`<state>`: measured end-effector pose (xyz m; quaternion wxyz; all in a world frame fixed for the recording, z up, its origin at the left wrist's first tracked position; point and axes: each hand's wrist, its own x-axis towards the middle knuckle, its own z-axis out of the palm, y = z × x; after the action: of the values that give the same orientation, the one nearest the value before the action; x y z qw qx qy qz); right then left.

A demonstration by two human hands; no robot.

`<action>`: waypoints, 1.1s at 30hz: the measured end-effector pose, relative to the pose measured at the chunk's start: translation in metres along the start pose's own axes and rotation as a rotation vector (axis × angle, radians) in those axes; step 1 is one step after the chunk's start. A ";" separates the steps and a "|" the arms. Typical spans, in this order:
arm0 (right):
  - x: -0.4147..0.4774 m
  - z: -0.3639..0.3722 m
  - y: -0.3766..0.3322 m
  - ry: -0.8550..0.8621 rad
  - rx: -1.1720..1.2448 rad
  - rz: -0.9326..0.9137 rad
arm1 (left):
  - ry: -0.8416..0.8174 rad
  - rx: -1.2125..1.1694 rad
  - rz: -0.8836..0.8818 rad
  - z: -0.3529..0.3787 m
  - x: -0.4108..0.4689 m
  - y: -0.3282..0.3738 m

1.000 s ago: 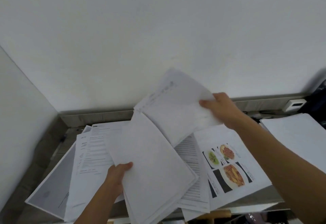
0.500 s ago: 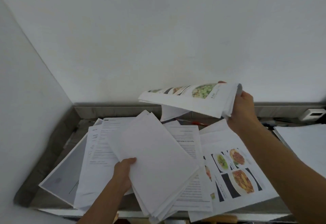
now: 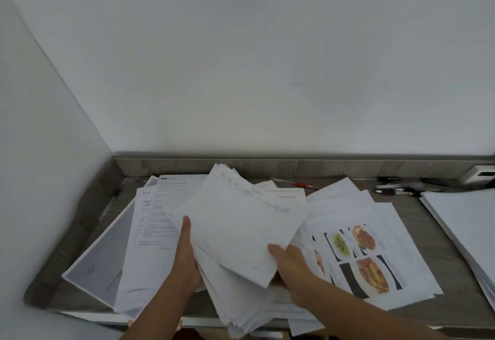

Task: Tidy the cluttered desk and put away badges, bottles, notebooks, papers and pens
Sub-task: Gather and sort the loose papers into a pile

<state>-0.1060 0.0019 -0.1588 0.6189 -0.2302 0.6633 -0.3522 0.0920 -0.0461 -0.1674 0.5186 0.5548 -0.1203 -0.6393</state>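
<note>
The left hand (image 3: 185, 254) and right hand (image 3: 290, 266) pinch the paper stack (image 3: 235, 221). It looks floppy and slippery; holding both edges seems best.

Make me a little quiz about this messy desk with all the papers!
1. True or false: the left hand and right hand both grip the paper stack.
2. What colour is the pen lying just behind the papers, mid-desk?
3. What lies right of the held stack? A) sheet with food pictures B) a bottle C) a badge

Key: 1 true; 2 red; 3 A.
</note>
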 end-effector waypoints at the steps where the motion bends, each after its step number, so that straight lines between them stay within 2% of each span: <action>1: -0.003 0.002 0.005 -0.079 -0.050 0.059 | -0.024 0.018 -0.008 0.002 -0.002 0.000; 4: -0.020 0.000 -0.001 -0.469 -0.290 0.246 | -0.033 0.104 -0.026 -0.002 0.001 -0.002; 6: -0.022 -0.010 -0.010 -0.643 -0.484 0.253 | -0.014 0.152 -0.002 -0.004 0.002 0.000; 7: -0.019 -0.015 -0.016 -0.627 -0.592 0.184 | -0.018 0.160 0.023 -0.004 0.002 0.004; 8: -0.012 -0.024 -0.025 -0.533 -0.675 0.082 | -0.045 0.164 0.056 -0.001 0.001 0.010; 10: 0.003 -0.050 -0.046 -0.243 -0.783 -0.144 | -0.116 0.199 0.129 0.006 -0.004 0.025; 12: 0.009 -0.075 -0.072 -0.045 -0.730 -0.291 | -0.192 0.248 0.210 0.017 -0.016 0.047; 13: 0.009 -0.085 -0.087 -0.013 -0.670 -0.344 | -0.235 0.266 0.256 0.025 -0.023 0.059; 14: 0.006 -0.091 -0.103 -0.038 -0.614 -0.404 | -0.293 0.275 0.297 0.032 -0.031 0.071; 17: -0.012 -0.099 -0.153 -0.296 -0.409 -0.542 | -0.484 0.251 0.413 0.060 -0.052 0.102; 19: -0.027 -0.098 -0.176 -0.372 -0.359 -0.605 | -0.539 0.244 0.484 0.079 -0.063 0.117; 24: -0.045 -0.091 -0.195 -0.403 -0.197 -0.725 | -0.620 0.339 0.594 0.105 -0.076 0.133; 29: -0.020 -0.093 -0.160 -0.413 -0.213 -0.630 | -0.580 0.471 0.581 0.093 -0.068 0.109; 33: -0.021 -0.086 -0.147 -0.382 -0.179 -0.645 | -0.568 0.489 0.561 0.092 -0.070 0.095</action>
<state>-0.2069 -0.0622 -0.0354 0.5664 -0.5416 0.4576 -0.4201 0.0545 -0.0703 -0.0248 0.4721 0.4100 -0.5498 -0.5538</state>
